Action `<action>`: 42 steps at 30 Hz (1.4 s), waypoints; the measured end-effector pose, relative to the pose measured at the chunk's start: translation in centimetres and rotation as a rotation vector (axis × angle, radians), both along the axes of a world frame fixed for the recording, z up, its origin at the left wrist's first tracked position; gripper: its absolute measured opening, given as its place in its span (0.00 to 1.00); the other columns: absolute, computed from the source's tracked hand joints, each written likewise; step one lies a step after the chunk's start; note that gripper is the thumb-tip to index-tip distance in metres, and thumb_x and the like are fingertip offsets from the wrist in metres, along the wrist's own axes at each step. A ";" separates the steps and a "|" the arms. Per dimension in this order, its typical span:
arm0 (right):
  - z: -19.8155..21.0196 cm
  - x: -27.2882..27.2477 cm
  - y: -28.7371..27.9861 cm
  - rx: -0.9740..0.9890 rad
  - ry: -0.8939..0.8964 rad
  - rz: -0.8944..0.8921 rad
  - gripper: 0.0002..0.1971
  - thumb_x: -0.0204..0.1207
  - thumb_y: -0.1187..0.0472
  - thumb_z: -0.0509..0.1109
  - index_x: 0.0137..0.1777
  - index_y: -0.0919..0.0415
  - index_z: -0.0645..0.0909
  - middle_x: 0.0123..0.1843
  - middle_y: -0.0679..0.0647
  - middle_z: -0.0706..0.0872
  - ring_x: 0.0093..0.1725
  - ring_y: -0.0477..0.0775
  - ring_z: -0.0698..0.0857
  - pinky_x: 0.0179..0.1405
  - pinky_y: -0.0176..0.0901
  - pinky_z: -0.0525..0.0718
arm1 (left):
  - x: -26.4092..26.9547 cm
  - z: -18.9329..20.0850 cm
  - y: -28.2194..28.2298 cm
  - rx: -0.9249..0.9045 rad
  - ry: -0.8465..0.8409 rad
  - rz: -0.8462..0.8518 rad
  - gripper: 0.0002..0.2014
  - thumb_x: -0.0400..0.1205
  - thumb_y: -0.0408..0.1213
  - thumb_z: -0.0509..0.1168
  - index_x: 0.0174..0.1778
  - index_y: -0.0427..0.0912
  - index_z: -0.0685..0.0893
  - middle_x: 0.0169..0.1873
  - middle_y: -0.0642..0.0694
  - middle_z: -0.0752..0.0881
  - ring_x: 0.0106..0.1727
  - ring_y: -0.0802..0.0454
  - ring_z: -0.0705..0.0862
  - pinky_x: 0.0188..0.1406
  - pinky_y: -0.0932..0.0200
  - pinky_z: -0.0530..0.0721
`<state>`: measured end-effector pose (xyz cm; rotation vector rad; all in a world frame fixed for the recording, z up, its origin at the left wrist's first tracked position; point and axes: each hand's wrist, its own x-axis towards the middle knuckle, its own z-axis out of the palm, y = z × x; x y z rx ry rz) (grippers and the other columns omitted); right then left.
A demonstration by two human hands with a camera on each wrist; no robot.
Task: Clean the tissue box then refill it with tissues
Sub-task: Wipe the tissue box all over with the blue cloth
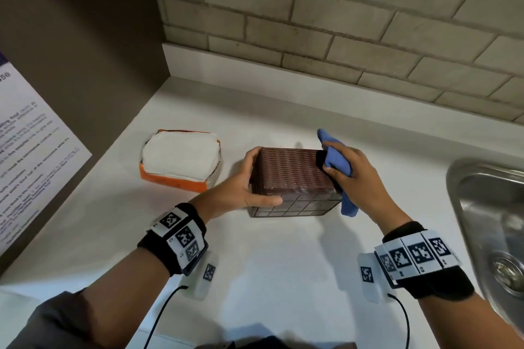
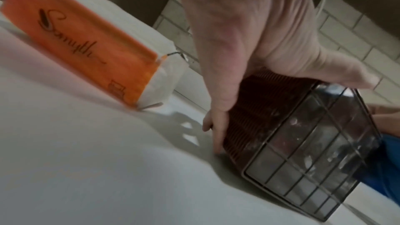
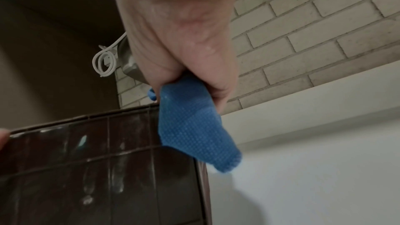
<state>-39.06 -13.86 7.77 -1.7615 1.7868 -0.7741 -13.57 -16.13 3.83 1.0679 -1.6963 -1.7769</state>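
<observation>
A dark brown tissue box with a ribbed face up and a gridded side toward me stands on the white counter. My left hand grips its left end, thumb on the near side, fingers curled round the far edge. My right hand holds a blue cloth pressed against the box's right end; one tail of the cloth hangs down by the box corner. The left wrist view shows the box under my left hand. The right wrist view shows the cloth against the streaked box.
An opened orange pack of white tissues lies left of the box, a hand's width away. A steel sink sits at the right edge. A brick wall runs behind, and a panel with a printed notice closes the left side.
</observation>
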 end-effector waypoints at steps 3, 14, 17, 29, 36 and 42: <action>-0.2 0.4 0.3 -0.032 -0.032 0.010 0.25 0.79 0.61 0.69 0.76 0.52 0.71 0.70 0.56 0.76 0.62 0.49 0.75 0.59 0.34 0.69 | 0.1 -0.3 0.4 0.110 0.111 -0.032 0.47 0.80 0.40 0.73 0.83 0.64 0.45 0.77 0.60 0.64 0.79 0.56 0.69 0.77 0.54 0.74; 2.5 1.1 2.0 -0.116 -0.023 -0.034 0.06 0.82 0.60 0.65 0.57 0.52 0.75 0.57 0.51 0.81 0.57 0.56 0.81 0.45 0.20 0.72 | -2.2 -0.9 0.5 0.295 0.316 0.258 0.23 0.91 0.43 0.53 0.81 0.62 0.59 0.72 0.51 0.77 0.65 0.59 0.81 0.63 0.59 0.82; 2.5 4.4 3.5 -0.099 0.138 0.089 0.23 0.78 0.44 0.64 0.68 0.54 0.77 0.72 0.57 0.76 0.70 0.60 0.75 0.65 0.40 0.73 | -2.6 -1.1 0.4 0.276 0.325 0.291 0.19 0.91 0.39 0.52 0.77 0.61 0.64 0.64 0.52 0.81 0.55 0.63 0.85 0.49 0.67 0.86; -2.0 5.1 5.7 -0.083 0.472 -0.049 0.30 0.82 0.38 0.44 0.81 0.46 0.63 0.85 0.55 0.58 0.83 0.69 0.53 0.81 0.64 0.59 | -2.8 -1.3 0.6 0.187 0.251 0.293 0.23 0.92 0.39 0.50 0.85 0.53 0.57 0.74 0.47 0.77 0.70 0.54 0.79 0.75 0.54 0.75; -1.8 8.1 5.3 -0.125 0.566 0.067 0.31 0.82 0.37 0.39 0.82 0.44 0.61 0.84 0.49 0.61 0.81 0.66 0.61 0.74 0.59 0.67 | -2.7 -1.4 0.3 0.164 0.268 0.257 0.18 0.92 0.38 0.48 0.77 0.60 0.65 0.78 0.47 0.74 0.76 0.52 0.76 0.79 0.49 0.72; -1.9 6.9 5.2 -0.119 0.538 -0.044 0.34 0.82 0.36 0.37 0.80 0.51 0.67 0.82 0.56 0.67 0.80 0.73 0.61 0.75 0.64 0.66 | -3.0 -1.2 0.4 0.174 0.238 0.293 0.25 0.92 0.40 0.50 0.85 0.54 0.54 0.81 0.42 0.71 0.80 0.45 0.73 0.82 0.42 0.69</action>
